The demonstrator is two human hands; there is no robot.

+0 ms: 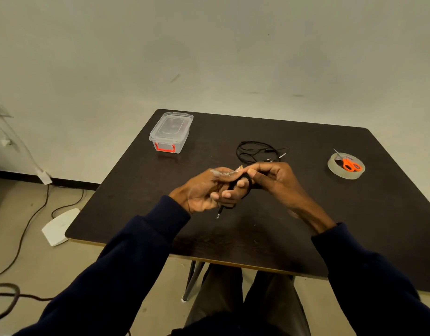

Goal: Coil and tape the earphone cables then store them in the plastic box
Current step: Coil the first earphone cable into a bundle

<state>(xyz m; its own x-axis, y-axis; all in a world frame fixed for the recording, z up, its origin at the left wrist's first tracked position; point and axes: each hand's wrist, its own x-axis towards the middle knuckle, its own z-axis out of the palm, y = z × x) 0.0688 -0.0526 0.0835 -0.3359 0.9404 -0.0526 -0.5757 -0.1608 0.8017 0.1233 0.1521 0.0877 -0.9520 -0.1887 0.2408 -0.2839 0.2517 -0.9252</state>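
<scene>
Fingers [227,194] of left hand [204,190] and right hand [274,180] grip one coil [250,183]; one cable [267,150] loose.

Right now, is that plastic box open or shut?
Shut: the lid sits flat on the plastic box.

head-worn view, angled down (wide), table [306,214]

Counter [306,214]: dark wood grain, matt, faint sheen toward near edge. Plastic box [171,132]: clear glossy plastic; clasp [165,148] orange-red plastic. Tape roll [340,172]: clear, shiny. Scissors [349,164]: orange plastic handles, bare metal blades. Loose earphone cable [250,151]: black, smooth. Coiled earphone cable [249,183]: same black sheath; jack plug [218,213] metal, glinting. Tape strip [223,172]: clear film, crinkled, glossy. Sleeves [136,251]: dark cloth, matt.
</scene>
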